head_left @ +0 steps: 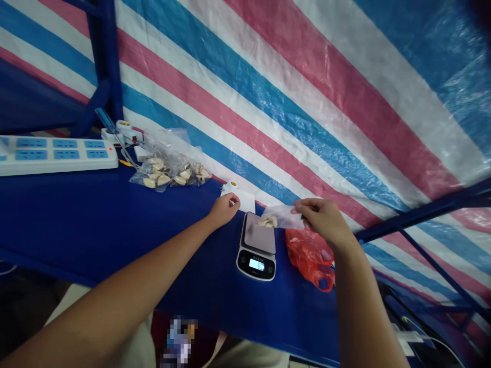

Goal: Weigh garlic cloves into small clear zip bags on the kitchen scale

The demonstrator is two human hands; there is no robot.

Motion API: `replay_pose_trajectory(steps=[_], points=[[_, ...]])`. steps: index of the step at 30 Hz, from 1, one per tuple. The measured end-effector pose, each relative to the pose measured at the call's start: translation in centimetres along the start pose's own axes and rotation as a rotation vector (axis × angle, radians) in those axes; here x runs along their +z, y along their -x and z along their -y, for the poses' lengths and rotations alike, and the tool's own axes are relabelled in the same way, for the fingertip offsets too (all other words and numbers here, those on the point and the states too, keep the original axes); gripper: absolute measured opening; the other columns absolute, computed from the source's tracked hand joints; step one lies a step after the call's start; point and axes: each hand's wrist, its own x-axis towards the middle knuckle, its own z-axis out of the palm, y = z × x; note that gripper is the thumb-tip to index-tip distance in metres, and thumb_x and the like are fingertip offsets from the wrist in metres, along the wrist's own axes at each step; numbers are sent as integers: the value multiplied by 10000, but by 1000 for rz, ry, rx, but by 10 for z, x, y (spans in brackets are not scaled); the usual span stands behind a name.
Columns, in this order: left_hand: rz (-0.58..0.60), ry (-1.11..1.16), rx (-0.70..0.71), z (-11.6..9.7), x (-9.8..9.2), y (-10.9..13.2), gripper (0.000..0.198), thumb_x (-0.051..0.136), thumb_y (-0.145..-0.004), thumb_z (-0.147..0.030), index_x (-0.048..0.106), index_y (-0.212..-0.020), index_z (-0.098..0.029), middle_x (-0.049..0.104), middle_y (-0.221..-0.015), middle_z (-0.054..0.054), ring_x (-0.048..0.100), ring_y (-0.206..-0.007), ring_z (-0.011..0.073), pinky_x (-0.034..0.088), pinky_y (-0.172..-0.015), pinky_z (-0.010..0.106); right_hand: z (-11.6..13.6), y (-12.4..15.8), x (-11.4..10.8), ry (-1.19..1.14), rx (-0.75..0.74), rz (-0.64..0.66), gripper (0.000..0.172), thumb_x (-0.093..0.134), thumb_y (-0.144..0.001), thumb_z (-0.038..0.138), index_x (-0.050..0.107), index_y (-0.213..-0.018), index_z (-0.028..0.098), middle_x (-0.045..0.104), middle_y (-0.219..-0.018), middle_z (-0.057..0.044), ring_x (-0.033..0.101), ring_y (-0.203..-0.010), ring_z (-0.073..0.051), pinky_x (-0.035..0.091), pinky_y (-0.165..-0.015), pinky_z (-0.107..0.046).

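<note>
My right hand (pixel 324 221) pinches a small clear plastic bag (pixel 282 217) with a few pale pieces (pixel 267 221) in it, held just over the plate of a small digital scale (pixel 257 247) whose display is lit. My left hand (pixel 224 209) is closed on the edge of a white paper slip or stack of small bags (pixel 241 197) lying on the blue tabletop (pixel 95 220) just behind the scale. Both forearms reach in from the bottom of the view.
A red plastic bag (pixel 312 255) lies right of the scale. Clear bags of pale pieces (pixel 171 171) sit at the back left, by a white power strip (pixel 53 153) and a blue-handled screwdriver (pixel 105 118). A striped tarp (pixel 307 102) hangs behind; blue frame bars (pixel 422 214) stand right.
</note>
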Motion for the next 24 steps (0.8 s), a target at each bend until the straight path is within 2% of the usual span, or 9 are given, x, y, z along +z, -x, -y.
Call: replay_pose_trajectory(steps=[2, 5, 8, 10, 14, 17, 20, 22, 24], points=[[7, -3, 4, 0, 0, 0, 64, 586, -774, -231, 642, -778, -199, 715, -826, 20, 622, -698, 161, 511, -718, 306, -3, 0, 1, 39, -18, 41, 312, 683, -735, 393, 759, -866, 120, 666, -637, -45, 486, -481, -104, 362, -461, -230], [15, -5, 8, 1, 0, 0, 67, 584, -777, -234, 641, -781, -199, 715, -826, 18, 616, -700, 160, 508, -725, 303, 0, -5, -4, 106, -19, 94, 274, 662, -749, 378, 762, -828, 136, 609, -557, -20, 463, -465, -101, 313, -443, -223], [24, -5, 12, 1, 0, 0, 73, 579, -781, -243, 638, -782, -200, 715, -824, 14, 616, -702, 160, 503, -719, 297, 3, -10, -11, 102, 25, 85, 318, 672, -776, 441, 759, -816, 138, 525, -474, 13, 404, -430, -85, 276, -436, -219], [26, -4, 15, 1, 0, 0, 77, 576, -782, -248, 636, -783, -200, 716, -828, 16, 617, -705, 161, 502, -718, 296, -4, -8, -10, 14, 58, 51, 352, 702, -758, 468, 755, -839, 130, 493, -454, 31, 378, -419, -77, 266, -435, -219], [22, 1, 20, 0, 0, 1, 79, 575, -784, -253, 635, -789, -202, 717, -839, 19, 622, -711, 166, 498, -731, 302, -48, 18, 16, -252, 183, -89, 465, 758, -696, 536, 740, -892, 115, 510, -469, 33, 391, -407, -81, 273, -417, -217], [15, 3, 22, 0, -1, 0, 76, 573, -785, -250, 634, -783, -205, 718, -843, 20, 624, -716, 170, 493, -733, 306, -97, 57, 43, -461, 325, -35, 619, 797, -650, 581, 713, -1041, 108, 540, -490, 32, 393, -382, -87, 224, -372, -203], [11, 5, 18, 2, 0, -2, 74, 572, -787, -247, 633, -785, -205, 717, -848, 20, 626, -722, 170, 493, -734, 304, -136, 98, 58, -594, 386, -206, 765, 830, -651, 606, 622, -1237, 161, 663, -639, 7, 421, -379, -79, 228, -333, -177], [0, 6, 12, 4, 0, -4, 78, 571, -795, -255, 628, -803, -203, 716, -862, 23, 625, -731, 168, 495, -745, 303, -153, 120, 63, -643, 447, -310, 772, 844, -616, 646, 600, -1180, 178, 693, -691, 2, 398, -354, -62, 218, -307, -167], [-13, 6, 4, 6, 1, -5, 87, 569, -801, -265, 622, -825, -201, 713, -873, 27, 624, -742, 169, 496, -754, 302, -166, 136, 69, -668, 516, -344, 731, 856, -565, 677, 580, -1030, 186, 673, -646, 19, 367, -333, -51, 206, -292, -159]])
